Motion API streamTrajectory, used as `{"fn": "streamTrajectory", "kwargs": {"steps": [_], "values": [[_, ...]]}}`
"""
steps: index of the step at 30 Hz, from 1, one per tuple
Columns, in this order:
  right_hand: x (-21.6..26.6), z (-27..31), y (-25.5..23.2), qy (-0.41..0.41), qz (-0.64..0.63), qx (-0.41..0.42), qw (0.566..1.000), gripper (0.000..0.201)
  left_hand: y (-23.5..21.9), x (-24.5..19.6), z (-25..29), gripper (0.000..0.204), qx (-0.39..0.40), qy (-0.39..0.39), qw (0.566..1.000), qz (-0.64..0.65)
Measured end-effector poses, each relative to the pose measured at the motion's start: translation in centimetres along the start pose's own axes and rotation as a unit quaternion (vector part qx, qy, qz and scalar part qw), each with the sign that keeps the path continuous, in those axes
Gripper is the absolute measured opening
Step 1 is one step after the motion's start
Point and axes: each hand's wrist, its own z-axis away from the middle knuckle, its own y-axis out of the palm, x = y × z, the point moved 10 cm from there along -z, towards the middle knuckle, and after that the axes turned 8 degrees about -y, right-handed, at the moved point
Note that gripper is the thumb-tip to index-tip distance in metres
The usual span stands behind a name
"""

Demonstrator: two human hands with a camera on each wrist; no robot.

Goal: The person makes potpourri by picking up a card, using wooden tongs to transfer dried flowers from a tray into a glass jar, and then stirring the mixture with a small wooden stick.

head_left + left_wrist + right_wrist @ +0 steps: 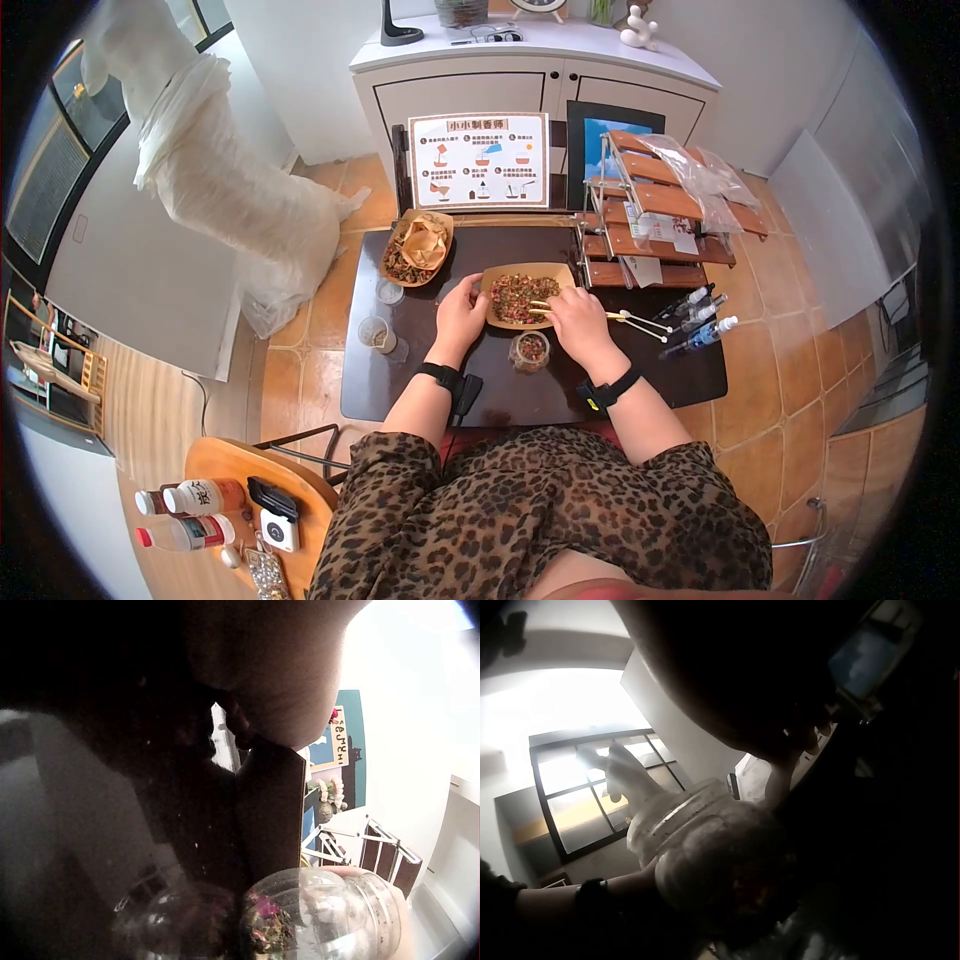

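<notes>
While L fingers (470,289) touch tray (531,268) edge, R (574,312) grip tool (539,311).

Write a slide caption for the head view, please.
Left grip at a brown tray of dried plant pieces, right grip holding gold tweezers over it.

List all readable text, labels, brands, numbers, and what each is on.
"小小制香师": heading of the white instruction sheet; its step captions are too small.
Too blurred or small to read surely:
white-capped bottle label
red-capped bottle label
clock face
sideways letters on a picture, left wrist view
</notes>
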Motion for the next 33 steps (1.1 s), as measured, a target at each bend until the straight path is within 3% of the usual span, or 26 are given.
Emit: {"fn": "streamTrajectory", "kwargs": {"steps": [7, 15, 25, 33], "values": [[-2.2, 0.0, 0.7, 0.030, 0.028, -0.004, 0.999, 0.007, 0.0, 0.0, 0.0, 0.034, 0.001, 0.003, 1.000, 0.001], [-2.9, 0.0, -2.0, 0.065, -0.003, -0.050, 0.997, 0.011, 0.0, -0.1, 0.0, 0.034, 0.004, 0.000, 1.000, 0.010], [-1.0, 0.7, -6.3, 0.074, -0.073, -0.084, 0.991, 0.013, -0.1, -0.1, 0.0, 0.034, -0.005, 0.008, 1.000, 0.000], [3.3, 2.6, -6.8, 0.021, -0.105, -0.046, 0.993, 0.014, -0.2, -0.4, 0.1, 0.034, -0.002, 0.004, 1.000, -0.001]]}}
